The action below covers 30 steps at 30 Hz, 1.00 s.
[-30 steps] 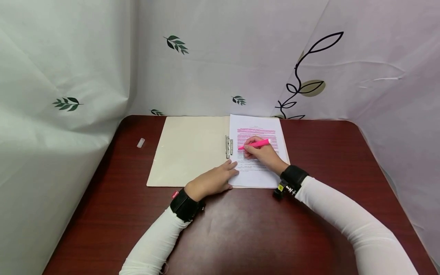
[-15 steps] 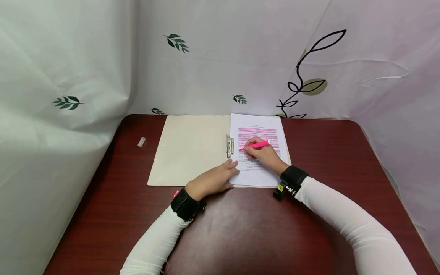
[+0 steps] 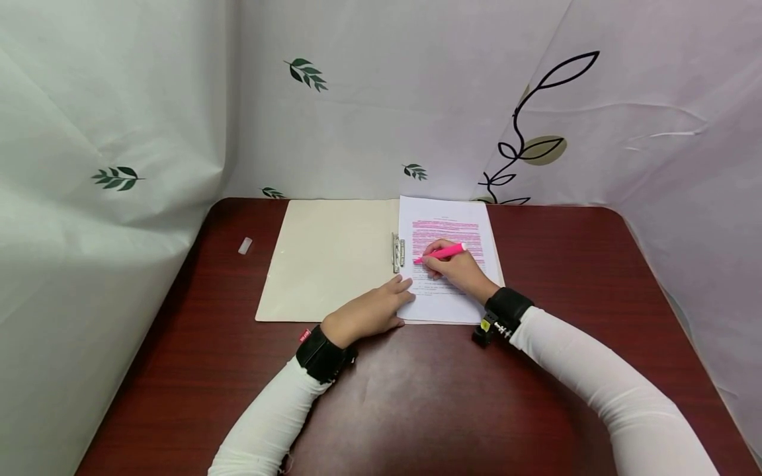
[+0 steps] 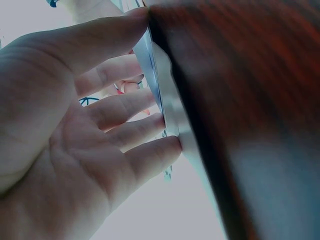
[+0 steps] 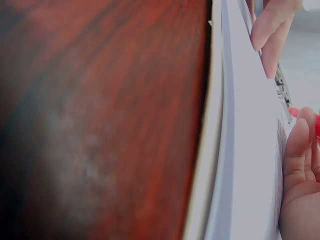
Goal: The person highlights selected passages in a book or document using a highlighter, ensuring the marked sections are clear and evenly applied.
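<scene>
My right hand [image 3: 455, 264] pinches a pink highlighter [image 3: 448, 251], its tip at the left end of a text line on the printed sheet [image 3: 440, 311]. Pink strokes cover the upper lines of print; the lower lines are plain. The sheet lies on the right side of an open cream file folder [image 3: 333, 258], beside its metal clip [image 3: 395, 253]. My left hand [image 3: 372, 309] rests with fingers spread at the sheet's lower left edge. In the left wrist view the left fingertips [image 4: 172, 145] touch the paper and folder edge. The right wrist view catches the highlighter's pink tip [image 5: 294, 112].
A small whitish block [image 3: 245, 246] lies on the dark red wooden table [image 3: 452, 403], left of the folder. Behind and beside the table hangs a pale curtain [image 3: 369, 99] with leaf prints. Both wrists wear black straps [image 3: 323, 355].
The highlighter and right hand have shifted slightly down the page, with the tip at the left side of the text. The left hand keeps its place on the sheet.
</scene>
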Tool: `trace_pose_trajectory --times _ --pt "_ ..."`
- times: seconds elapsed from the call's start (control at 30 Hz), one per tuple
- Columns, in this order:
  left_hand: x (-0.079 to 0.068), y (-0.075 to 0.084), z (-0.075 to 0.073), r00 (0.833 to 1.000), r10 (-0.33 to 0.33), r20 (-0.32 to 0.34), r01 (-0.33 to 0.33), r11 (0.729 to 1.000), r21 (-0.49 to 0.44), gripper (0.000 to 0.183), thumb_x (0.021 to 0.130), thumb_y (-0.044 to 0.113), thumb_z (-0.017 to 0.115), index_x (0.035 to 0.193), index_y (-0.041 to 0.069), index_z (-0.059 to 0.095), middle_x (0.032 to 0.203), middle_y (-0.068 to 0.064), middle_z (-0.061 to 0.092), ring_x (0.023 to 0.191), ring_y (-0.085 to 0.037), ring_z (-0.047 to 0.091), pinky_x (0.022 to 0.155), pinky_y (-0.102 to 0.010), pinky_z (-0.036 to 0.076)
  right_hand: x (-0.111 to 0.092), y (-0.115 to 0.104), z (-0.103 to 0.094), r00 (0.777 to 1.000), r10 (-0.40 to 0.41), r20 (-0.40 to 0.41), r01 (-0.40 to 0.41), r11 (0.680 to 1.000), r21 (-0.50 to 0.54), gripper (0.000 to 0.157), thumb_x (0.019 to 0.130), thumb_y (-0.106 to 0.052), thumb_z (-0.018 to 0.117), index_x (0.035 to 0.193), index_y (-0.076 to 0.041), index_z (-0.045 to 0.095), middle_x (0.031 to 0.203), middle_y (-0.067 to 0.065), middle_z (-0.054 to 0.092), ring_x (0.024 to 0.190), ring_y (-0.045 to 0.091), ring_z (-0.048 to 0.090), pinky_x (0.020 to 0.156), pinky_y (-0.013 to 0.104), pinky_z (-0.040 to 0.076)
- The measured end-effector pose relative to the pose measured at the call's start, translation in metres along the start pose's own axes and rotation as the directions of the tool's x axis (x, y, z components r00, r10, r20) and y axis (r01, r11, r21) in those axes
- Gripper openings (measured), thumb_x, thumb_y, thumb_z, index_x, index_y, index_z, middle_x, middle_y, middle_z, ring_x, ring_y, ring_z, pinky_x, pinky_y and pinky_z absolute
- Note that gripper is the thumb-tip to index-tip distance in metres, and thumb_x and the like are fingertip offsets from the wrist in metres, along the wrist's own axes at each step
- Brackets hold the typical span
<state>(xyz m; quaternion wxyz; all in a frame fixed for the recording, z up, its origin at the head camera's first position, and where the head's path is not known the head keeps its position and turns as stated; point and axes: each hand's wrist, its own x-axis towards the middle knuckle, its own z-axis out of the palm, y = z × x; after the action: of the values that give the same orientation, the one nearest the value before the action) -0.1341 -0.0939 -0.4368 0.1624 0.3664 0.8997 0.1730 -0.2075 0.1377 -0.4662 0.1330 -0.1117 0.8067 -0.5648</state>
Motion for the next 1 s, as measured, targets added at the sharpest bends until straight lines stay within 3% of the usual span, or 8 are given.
trace_pose_trajectory --times 0.13,0.73,1.0 --pt "0.000 0.000 0.000 1.000 0.002 -0.004 -0.002 1.000 0.005 0.050 0.094 0.017 0.076 0.139 0.003 0.060 0.160 -0.021 0.043 0.153 -0.039 0.035 0.119 -0.047 0.040 0.004 0.012 0.001 1.000 -0.013 -0.018 0.013 1.000 0.002 0.018 0.097 -0.019 0.073 0.104 -0.003 0.068 0.077 0.007 0.069 0.065 0.010 0.065 0.063 0.022 0.055" --pt "0.000 0.002 0.001 1.000 -0.005 -0.003 0.005 1.000 0.013 0.049 0.095 0.017 0.076 0.139 0.003 0.060 0.160 -0.021 0.043 0.153 -0.038 0.034 0.120 -0.046 0.039 0.004 0.012 0.005 0.999 -0.017 -0.046 0.017 1.000 -0.019 0.014 0.096 -0.017 0.074 0.099 -0.004 0.071 0.076 0.007 0.070 0.062 0.011 0.066 0.062 0.022 0.056" --pt "0.000 0.002 -0.001 1.000 0.010 -0.007 -0.010 1.000 0.024 0.048 0.095 0.015 0.075 0.138 0.002 0.060 0.159 -0.022 0.044 0.152 -0.040 0.036 0.121 -0.045 0.038 0.005 0.012 0.006 0.998 -0.039 -0.051 0.034 0.996 -0.088 0.012 0.094 -0.020 0.076 0.096 -0.009 0.071 0.072 0.003 0.069 0.064 0.010 0.064 0.063 0.020 0.052"
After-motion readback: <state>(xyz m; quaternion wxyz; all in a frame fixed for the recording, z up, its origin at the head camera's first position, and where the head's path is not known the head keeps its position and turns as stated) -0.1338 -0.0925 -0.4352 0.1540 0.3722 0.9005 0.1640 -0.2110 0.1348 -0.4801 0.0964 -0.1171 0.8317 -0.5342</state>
